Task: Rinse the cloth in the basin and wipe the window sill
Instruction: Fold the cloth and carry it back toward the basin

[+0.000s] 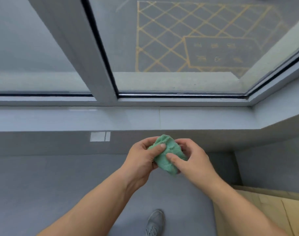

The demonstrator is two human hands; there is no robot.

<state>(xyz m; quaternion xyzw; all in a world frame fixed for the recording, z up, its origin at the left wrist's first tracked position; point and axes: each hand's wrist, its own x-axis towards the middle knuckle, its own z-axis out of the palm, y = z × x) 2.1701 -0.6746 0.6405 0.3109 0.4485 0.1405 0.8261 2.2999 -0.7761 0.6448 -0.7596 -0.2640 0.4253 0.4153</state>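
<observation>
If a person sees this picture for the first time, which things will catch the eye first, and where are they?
First comes the green cloth, bunched up and held between the left hand and the right hand in the middle of the view, in front of and below the window sill. Next, through the right window pane, yellow criss-cross lines painted on the ground outside stand out. At the bottom, a grey shoe stands on the grey floor.
</observation>
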